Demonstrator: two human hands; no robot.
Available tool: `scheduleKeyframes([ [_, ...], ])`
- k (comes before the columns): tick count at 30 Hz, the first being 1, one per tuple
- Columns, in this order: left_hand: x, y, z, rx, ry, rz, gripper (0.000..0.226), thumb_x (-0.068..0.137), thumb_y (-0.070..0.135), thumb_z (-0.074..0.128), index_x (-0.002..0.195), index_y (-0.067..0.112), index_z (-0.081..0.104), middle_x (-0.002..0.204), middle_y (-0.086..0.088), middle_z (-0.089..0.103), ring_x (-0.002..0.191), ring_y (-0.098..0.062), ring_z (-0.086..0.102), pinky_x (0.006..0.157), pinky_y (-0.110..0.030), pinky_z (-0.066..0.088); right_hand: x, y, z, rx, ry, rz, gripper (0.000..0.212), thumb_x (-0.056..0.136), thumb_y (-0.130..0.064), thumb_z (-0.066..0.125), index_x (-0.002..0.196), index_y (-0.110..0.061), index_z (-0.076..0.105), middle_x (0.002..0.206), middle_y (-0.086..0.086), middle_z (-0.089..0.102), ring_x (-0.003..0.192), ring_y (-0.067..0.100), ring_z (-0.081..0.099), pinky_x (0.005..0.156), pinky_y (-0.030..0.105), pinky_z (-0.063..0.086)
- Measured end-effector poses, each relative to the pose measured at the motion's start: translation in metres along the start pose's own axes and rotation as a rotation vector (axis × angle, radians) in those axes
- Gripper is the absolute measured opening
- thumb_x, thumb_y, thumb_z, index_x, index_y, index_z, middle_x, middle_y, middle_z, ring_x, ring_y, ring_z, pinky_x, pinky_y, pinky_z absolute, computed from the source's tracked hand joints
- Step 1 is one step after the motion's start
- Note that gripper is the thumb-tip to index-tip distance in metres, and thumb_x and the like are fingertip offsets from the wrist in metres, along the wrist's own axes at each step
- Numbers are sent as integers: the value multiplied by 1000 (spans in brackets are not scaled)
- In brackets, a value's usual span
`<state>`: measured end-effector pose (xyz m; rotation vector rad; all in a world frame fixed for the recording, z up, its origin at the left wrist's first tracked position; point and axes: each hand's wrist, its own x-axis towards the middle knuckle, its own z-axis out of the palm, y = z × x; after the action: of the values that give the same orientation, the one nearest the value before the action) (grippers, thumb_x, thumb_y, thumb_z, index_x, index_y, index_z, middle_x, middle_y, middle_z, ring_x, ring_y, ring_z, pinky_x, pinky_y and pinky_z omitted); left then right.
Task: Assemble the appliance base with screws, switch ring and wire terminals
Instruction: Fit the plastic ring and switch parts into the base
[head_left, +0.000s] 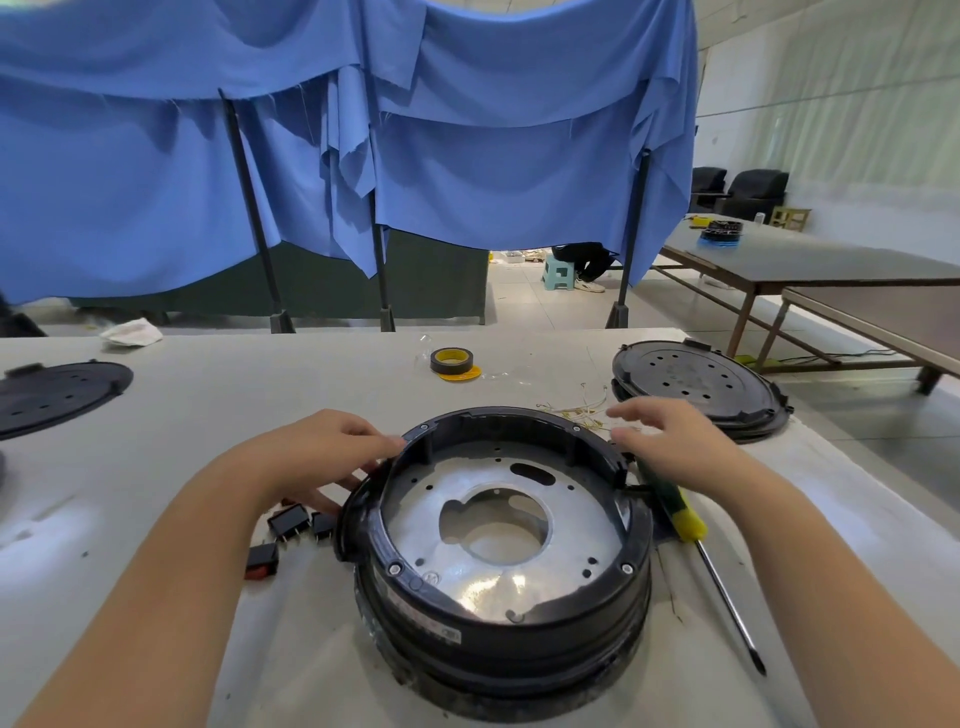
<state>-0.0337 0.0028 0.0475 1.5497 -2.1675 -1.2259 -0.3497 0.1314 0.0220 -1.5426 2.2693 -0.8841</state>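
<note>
The round black appliance base (498, 613) stands in front of me on the white table, with a silver metal plate (467, 499) inside it. A black ring (519, 421) sits on top of the base, with screws at several points of its rim. My left hand (332, 457) touches the ring's left rim with its fingertips. My right hand (670, 441) hovers with relaxed fingers over the ring's right rim, holding nothing. Black rocker switches (291, 522) lie to the left of the base. Thin wires with terminals (576, 408) lie behind the base.
A yellow-and-green screwdriver (691, 525) lies right of the base, tip toward me. A tape roll (451, 361) sits at the back. Black round covers lie at the far right (696, 379) and far left (57, 389). Blue cloth (363, 156) hangs behind the table.
</note>
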Motion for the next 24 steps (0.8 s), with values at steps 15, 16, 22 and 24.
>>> scheduleKeyframes([
  [15,11,-49,-22,149,213,-189,9,84,11,71,86,15,62,92,-11,63,82,-25,58,70,-33,50,-15,-48,23,-121,-148,-125,52,93,-24,57,141,-34,38,138,-4,50,118,14,49,91,22,32],
  [16,12,-50,-20,138,216,-187,10,83,11,71,84,15,62,88,-10,62,77,-25,56,69,-33,51,-14,-48,25,-132,-138,-130,53,94,-21,56,141,-33,37,140,-3,49,123,16,48,93,22,31],
  [22,17,-51,-17,123,183,-163,22,77,18,80,93,15,67,88,-8,63,72,-21,55,63,-29,49,-12,-44,27,-131,-140,-138,52,95,-15,52,141,-34,37,139,-3,50,124,17,47,93,23,31],
  [24,18,-52,-16,151,174,-153,30,73,21,83,97,14,67,92,-7,64,77,-21,59,66,-30,51,-11,-42,28,-127,-143,-134,52,95,-11,49,140,-37,38,138,-3,51,122,19,48,92,24,32],
])
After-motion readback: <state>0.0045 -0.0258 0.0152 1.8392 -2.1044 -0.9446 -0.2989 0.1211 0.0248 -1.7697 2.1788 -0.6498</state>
